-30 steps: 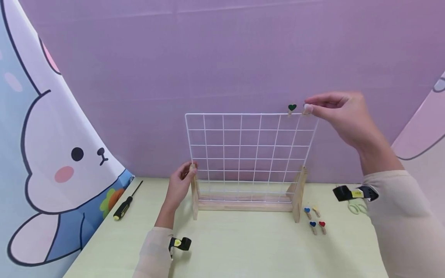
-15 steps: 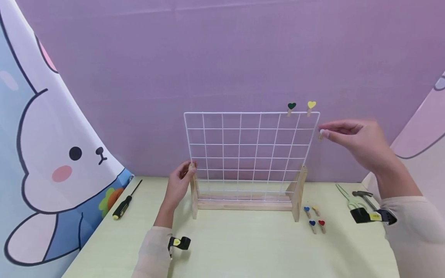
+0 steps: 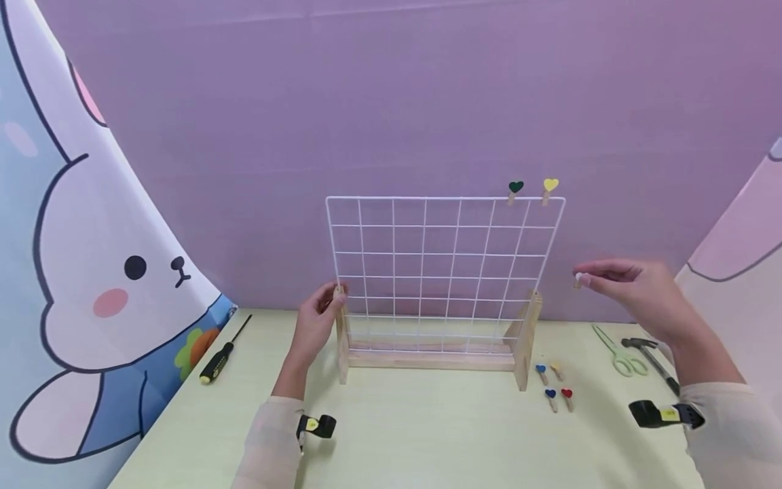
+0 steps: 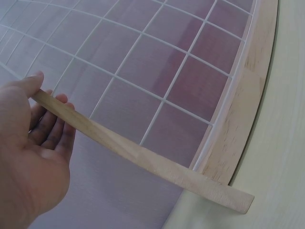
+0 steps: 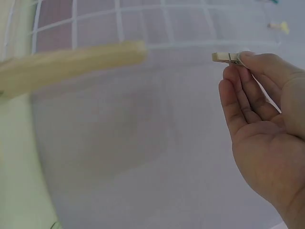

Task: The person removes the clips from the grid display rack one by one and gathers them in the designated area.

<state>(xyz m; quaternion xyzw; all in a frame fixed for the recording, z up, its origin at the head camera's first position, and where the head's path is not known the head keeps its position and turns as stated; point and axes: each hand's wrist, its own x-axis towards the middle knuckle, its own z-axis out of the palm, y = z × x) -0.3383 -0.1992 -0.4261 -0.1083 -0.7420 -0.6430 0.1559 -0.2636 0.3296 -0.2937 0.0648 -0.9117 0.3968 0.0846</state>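
Note:
A white wire grid (image 3: 436, 277) stands upright in a wooden stand (image 3: 427, 363). With thumb and fingers my left hand (image 3: 314, 318) grips the top of the stand's left upright (image 4: 143, 157). To the right of the grid, my right hand (image 3: 641, 299) pinches a small wooden clothespin (image 5: 226, 57) by its end; a pale tip (image 3: 579, 277) shows at the fingertips in the head view. Clipped on the grid's top wire, near the right corner, are a green heart clothespin (image 3: 516, 187) and a yellow heart clothespin (image 3: 550, 185).
Several heart clothespins lie right of the stand, among them a red one (image 3: 567, 395) and a dark blue one (image 3: 551, 395). Green scissors (image 3: 622, 358) and a hammer (image 3: 649, 353) lie further right. At the table's left edge is a screwdriver (image 3: 218, 361).
My right hand has left the grid's top right corner and moved down and right, still pinching a clothespin. The yellow heart, scissors and hammer have come into sight. My left hand stays put.

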